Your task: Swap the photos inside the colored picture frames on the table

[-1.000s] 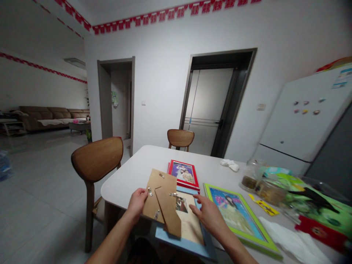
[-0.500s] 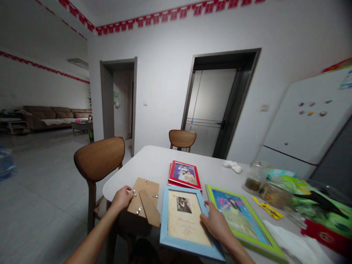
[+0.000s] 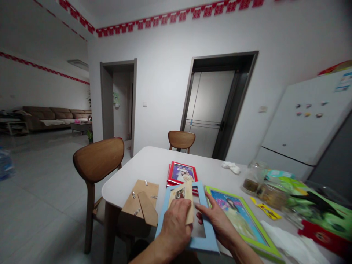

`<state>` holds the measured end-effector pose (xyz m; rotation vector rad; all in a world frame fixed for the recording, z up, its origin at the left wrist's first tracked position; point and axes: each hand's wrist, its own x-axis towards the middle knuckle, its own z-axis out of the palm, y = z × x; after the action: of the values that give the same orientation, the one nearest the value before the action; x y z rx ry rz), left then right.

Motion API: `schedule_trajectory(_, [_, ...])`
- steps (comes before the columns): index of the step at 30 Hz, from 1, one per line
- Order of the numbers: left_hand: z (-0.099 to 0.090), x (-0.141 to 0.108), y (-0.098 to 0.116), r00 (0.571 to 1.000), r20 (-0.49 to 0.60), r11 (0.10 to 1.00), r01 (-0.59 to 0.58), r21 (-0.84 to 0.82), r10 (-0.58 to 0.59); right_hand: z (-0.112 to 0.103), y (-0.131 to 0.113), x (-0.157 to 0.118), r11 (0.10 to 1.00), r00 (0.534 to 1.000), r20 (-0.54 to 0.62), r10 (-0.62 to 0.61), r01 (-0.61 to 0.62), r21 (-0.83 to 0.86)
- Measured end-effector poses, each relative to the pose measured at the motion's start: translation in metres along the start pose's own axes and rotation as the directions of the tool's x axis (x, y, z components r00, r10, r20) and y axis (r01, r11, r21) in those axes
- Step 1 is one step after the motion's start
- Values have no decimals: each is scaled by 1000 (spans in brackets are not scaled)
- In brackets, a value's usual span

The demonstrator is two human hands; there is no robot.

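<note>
Backing board (image 3: pixel 129 206)'s already off, and my left hand (image 3: pixel 176 223) is clamping the loose print (image 3: pixel 188 190), tilted over the blue frame (image 3: pixel 205 245) my right hand (image 3: pixel 220 220) is gripping.

"What colours do you see?"

"A pale blue rectangular picture frame (image 3: pixel 203 245), a cream printed paper sheet (image 3: pixel 189 216), and a plain tan rectangular backing board (image 3: pixel 150 190)."

"And beyond?"

"A glossy red rectangular picture frame (image 3: pixel 171 173), a lime-green rectangular picture frame (image 3: pixel 256 220), and a red paper wall border (image 3: pixel 197 13) with repeating cut-out motifs."
</note>
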<state>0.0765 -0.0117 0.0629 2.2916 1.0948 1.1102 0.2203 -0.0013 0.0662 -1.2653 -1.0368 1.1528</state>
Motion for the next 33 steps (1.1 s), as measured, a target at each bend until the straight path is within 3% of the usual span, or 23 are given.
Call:
schedule_trajectory(3, [-19,6,-18,981,-180,997,73,7,-70,-15,12,11,952,996,-76,-37,12,-307])
schedule_trajectory(7, [-43,0,-57,885,-365,955,295,-44,-290,-31,30,23,650,966,-177,-188,-13,-760])
schedule_trajectory(10, [-52,-16,-83,843,-367,913,407,-42,-393,-32,41,25,449,956,-108,-271,26,-893])
schedule_trajectory(15, [-53,-44,-100,846,-299,875,480,63,-442,-27,54,22,242,963,32,-268,99,-965])
schedule_trajectory(18, [-53,-53,-100,876,-255,854,466,231,-409,-25,57,20,185,959,62,-276,117,-976])
schedule_trajectory(24, [-55,-61,-95,949,-203,831,310,461,-242,-25,57,17,170,958,73,-276,123,-978])
schedule_trajectory(28, [-52,-60,-88,988,32,871,117,477,-150,-23,56,16,173,961,70,-266,119,-978])
schedule_trajectory(30, [-47,-56,-83,979,162,887,38,459,-126,-22,55,15,173,962,69,-263,118,-978])
schedule_trajectory(33, [-39,-49,-76,955,260,888,7,461,-143,-21,54,14,174,963,64,-260,112,-978])
